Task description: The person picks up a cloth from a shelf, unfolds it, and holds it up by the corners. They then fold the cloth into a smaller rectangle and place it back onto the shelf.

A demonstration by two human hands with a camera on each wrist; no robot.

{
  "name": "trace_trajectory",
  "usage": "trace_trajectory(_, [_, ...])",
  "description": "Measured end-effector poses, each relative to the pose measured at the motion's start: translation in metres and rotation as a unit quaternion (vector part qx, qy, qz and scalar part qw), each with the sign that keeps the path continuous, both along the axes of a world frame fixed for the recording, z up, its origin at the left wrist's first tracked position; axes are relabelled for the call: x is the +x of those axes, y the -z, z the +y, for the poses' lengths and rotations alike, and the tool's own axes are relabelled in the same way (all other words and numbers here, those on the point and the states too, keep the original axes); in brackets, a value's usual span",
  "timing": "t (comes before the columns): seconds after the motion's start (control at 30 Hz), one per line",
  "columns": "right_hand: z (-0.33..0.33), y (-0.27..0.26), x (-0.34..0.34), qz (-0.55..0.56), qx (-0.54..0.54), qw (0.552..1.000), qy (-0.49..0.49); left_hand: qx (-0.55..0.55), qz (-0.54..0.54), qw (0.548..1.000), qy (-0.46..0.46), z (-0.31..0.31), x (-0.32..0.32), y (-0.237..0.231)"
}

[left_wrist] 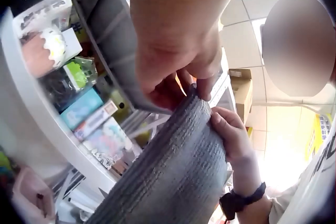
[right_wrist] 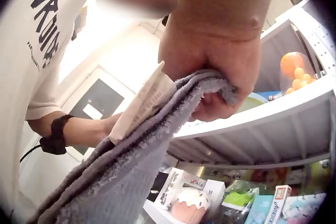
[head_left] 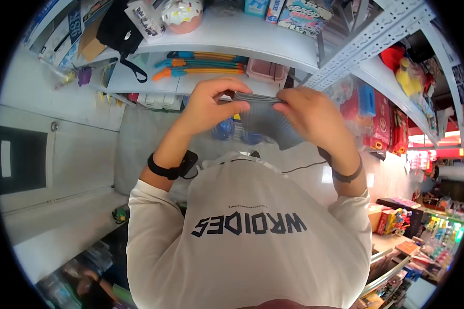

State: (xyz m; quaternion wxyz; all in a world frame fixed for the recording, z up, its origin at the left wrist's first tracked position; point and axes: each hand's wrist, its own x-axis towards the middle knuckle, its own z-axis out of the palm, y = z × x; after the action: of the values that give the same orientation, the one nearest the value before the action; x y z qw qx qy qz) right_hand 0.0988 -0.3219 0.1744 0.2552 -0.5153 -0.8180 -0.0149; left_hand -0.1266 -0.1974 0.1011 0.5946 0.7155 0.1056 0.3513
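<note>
A folded grey towel (head_left: 265, 121) hangs between both hands in front of the chest. My left hand (head_left: 209, 105) pinches one upper corner between thumb and fingers; my right hand (head_left: 310, 110) grips the opposite corner. In the left wrist view the towel (left_wrist: 178, 166) shows a ribbed, fuzzy surface, and its layers lie together along the edge. A pale strip like a label (right_wrist: 142, 108) lies along the towel's edge in the right wrist view, partly covering the far hand.
Ahead is a white shelf (head_left: 232, 33) with boxes and a cupcake-shaped toy (head_left: 183, 15). Orange and blue sticks (head_left: 201, 66) and a pink basket (head_left: 267, 71) sit on the shelf below. A perforated metal post (head_left: 368, 44) rises at right; a white door (head_left: 82, 149) stands left.
</note>
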Motion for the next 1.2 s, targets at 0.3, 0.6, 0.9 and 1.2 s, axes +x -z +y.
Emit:
trace_trajectory(0.3, [-0.016, -0.004, -0.004, 0.020, -0.062, 0.997, 0.037, -0.002, -0.030, 0.998, -0.055, -0.023, 0.005, 0.006])
trace_trajectory(0.6, [-0.016, 0.000, -0.012, -0.044, -0.067, 0.994, 0.068, 0.074, 0.039, 0.992, -0.099, -0.041, 0.019, -0.014])
trace_trajectory(0.9, [0.006, 0.027, -0.014, -0.024, -0.010, 1.000, 0.014, 0.136, 0.047, 0.978, -0.152, -0.040, 0.006, -0.010])
trace_trajectory(1.2, [0.015, 0.013, -0.029, -0.038, -0.041, 0.998, -0.028, 0.082, -0.058, 0.972, -0.213, -0.055, -0.007, 0.023])
